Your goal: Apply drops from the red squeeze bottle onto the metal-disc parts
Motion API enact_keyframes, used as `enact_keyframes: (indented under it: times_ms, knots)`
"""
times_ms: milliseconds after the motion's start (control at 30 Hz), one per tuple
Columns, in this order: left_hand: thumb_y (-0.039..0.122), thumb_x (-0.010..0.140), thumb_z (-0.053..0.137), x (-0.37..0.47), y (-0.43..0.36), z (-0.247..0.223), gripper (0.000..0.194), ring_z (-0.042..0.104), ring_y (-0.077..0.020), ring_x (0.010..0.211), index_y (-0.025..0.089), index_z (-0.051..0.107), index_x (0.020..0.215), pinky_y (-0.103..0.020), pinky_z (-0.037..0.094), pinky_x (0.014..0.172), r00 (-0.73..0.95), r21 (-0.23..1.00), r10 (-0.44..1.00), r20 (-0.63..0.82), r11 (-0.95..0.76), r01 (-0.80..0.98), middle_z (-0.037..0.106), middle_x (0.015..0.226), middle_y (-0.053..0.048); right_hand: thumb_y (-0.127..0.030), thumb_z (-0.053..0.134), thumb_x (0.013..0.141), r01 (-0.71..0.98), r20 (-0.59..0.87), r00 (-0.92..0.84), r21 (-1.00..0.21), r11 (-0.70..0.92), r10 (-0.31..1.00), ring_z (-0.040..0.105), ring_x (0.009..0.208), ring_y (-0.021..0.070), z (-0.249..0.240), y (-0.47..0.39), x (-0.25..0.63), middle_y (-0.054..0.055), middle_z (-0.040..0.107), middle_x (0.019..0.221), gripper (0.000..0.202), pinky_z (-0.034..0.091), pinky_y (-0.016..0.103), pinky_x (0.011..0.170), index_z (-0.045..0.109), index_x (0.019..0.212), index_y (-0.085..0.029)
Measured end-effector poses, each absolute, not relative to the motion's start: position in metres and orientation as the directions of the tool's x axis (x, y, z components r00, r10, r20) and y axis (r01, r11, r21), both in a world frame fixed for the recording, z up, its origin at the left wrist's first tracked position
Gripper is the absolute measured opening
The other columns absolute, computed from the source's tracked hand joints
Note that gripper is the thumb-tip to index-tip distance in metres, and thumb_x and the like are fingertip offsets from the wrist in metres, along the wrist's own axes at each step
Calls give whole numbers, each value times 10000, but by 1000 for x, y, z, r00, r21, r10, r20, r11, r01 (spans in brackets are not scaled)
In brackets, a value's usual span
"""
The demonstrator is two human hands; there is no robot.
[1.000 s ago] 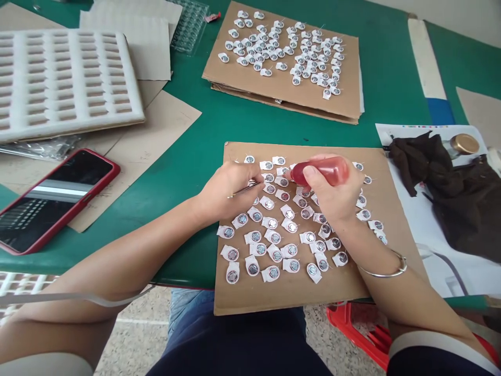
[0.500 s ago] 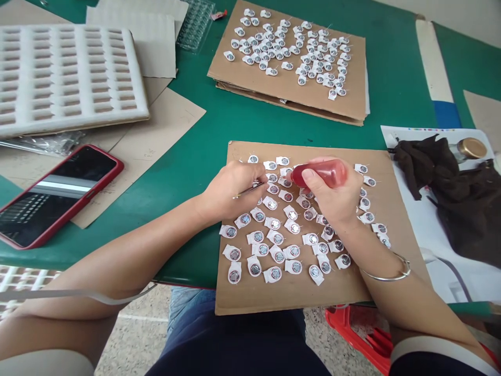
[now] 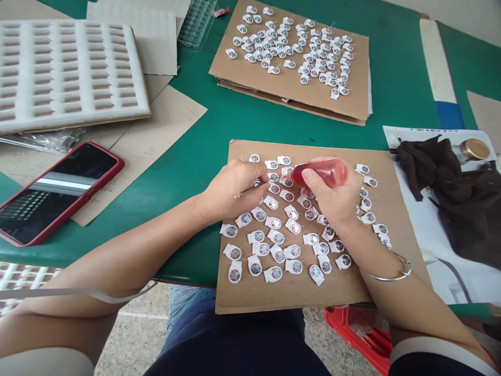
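Note:
My right hand is closed around a red squeeze bottle, tipped on its side with its narrow end to the left. Closed beside it, my left hand grips a thin metal tool, perhaps tweezers; its far end is hidden by the fingers. Both hands are over a brown cardboard sheet carrying many small round silver parts on white tabs, such as this silver part. The bottle's tip is close to a few of these parts; whether it touches one I cannot tell.
More such parts lie on a cardboard stack at the back. At left are a white slotted tray and a red-cased phone. To the right, a dark cloth and a gold-lidded jar rest on white paper.
The view has shifted very slightly. Both hands keep nearly the same position and grip, and the parts on the cardboard look unchanged.

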State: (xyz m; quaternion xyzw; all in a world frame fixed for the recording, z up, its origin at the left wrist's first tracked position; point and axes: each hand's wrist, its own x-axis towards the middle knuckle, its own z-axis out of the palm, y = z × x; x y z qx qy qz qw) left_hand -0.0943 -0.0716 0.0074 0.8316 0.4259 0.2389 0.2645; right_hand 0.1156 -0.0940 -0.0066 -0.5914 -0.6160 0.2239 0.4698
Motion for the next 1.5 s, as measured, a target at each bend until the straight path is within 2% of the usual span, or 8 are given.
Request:
enact_keyframes:
  times_ms: [167, 400, 633, 1500]
  knots:
    - [168, 736, 548, -94, -72, 6, 102, 545, -95, 545, 143, 646, 747, -209, 365, 486, 515, 642, 841, 167, -489, 590, 638, 635, -1, -420, 702, 699, 539, 359, 123, -807, 241, 925, 640, 731, 175, -4, -93, 114, 30, 679, 837, 255, 557, 375, 708, 644, 859, -230]
    - [176, 739, 545, -95, -72, 6, 113, 532, -87, 521, 145, 654, 744, -204, 356, 475, 510, 649, 845, 162, -481, 590, 632, 614, 5, -417, 704, 696, 580, 410, 101, -765, 281, 907, 644, 764, 178, -3, -92, 112, 32, 686, 854, 253, 554, 374, 728, 635, 850, -229]
    - [168, 749, 557, -94, -71, 6, 107, 562, -93, 578, 153, 663, 755, -201, 371, 503, 510, 663, 840, 186, -490, 566, 648, 666, 4, -387, 704, 702, 571, 425, 89, -763, 303, 901, 645, 798, 174, -3, -91, 112, 33, 686, 875, 250, 542, 361, 745, 625, 871, -222]
    - [172, 736, 567, -94, -70, 4, 79, 489, -76, 531, 150, 640, 719, -205, 322, 484, 496, 656, 851, 170, -474, 587, 619, 655, 10, -295, 714, 709, 598, 505, 4, -693, 403, 863, 635, 768, 137, 2, -95, 111, -1, 674, 829, 173, 528, 299, 727, 638, 842, -215]
